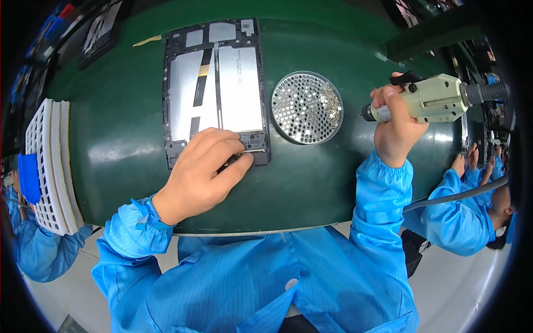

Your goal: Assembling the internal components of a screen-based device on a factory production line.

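Note:
An opened tablet (242,100) lies on the green table, its silver battery area and dark ribbon cables exposed. My left hand (202,166) rests over its near end, fingers bent. Between that hand's thumb and forefinger runs a thin silver strip (254,151), partly hidden by the fingers. A pale green power screwdriver (438,100) is gripped in my right hand (398,119), held sideways with its tip toward the left. Between the two hands, nearer the tablet, sits a round dish of screws (300,108); many stand in its holes and a loose pile gathers at its right side.
White grid trays (53,161) stand stacked at the left edge, with a blue piece (29,178) against them. A yellow strip (147,40) lies beyond the tablet. A grey cable (455,197) passes on the right, near a co-worker's blue sleeve (458,222).

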The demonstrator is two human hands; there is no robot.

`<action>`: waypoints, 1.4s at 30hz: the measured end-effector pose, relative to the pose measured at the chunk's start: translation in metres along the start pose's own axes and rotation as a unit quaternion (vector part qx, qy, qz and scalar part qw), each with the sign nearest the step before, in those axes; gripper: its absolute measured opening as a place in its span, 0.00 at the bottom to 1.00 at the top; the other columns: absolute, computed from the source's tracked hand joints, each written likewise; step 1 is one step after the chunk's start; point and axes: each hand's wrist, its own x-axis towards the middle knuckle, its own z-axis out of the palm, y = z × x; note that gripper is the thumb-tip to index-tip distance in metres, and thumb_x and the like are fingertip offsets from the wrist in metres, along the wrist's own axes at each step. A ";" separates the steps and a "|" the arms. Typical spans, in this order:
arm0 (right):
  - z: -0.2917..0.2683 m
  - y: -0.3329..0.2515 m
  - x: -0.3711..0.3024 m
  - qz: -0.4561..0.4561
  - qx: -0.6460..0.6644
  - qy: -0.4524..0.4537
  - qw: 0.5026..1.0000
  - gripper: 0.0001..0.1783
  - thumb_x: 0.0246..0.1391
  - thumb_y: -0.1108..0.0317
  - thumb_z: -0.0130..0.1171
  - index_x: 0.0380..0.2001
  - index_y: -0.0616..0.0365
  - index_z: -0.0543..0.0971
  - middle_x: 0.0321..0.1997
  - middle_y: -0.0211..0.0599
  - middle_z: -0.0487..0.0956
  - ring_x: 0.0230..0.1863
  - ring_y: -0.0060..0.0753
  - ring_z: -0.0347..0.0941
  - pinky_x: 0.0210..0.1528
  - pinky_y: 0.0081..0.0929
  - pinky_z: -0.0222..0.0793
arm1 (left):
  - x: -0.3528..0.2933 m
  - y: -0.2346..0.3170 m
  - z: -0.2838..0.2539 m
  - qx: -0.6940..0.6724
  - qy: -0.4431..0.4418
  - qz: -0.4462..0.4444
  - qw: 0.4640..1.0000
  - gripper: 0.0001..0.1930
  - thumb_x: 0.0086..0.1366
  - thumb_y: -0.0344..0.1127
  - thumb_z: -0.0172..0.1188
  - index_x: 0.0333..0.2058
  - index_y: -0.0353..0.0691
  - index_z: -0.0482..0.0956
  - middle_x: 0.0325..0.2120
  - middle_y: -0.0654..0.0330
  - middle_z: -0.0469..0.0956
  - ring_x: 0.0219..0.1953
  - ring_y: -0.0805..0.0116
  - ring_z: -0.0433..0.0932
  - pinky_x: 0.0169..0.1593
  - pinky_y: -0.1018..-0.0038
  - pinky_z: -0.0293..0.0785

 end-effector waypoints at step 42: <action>0.084 -0.057 -0.067 -0.023 0.087 -0.283 0.955 0.20 0.52 0.69 0.54 0.49 0.52 0.65 0.19 0.28 0.66 0.19 0.26 0.65 0.27 0.28 0.62 | 0.012 -0.030 0.002 -0.105 -0.043 -0.019 0.993 0.14 0.51 0.32 0.61 0.37 0.34 0.82 0.44 0.48 0.74 0.51 0.51 0.71 0.57 0.56 0.67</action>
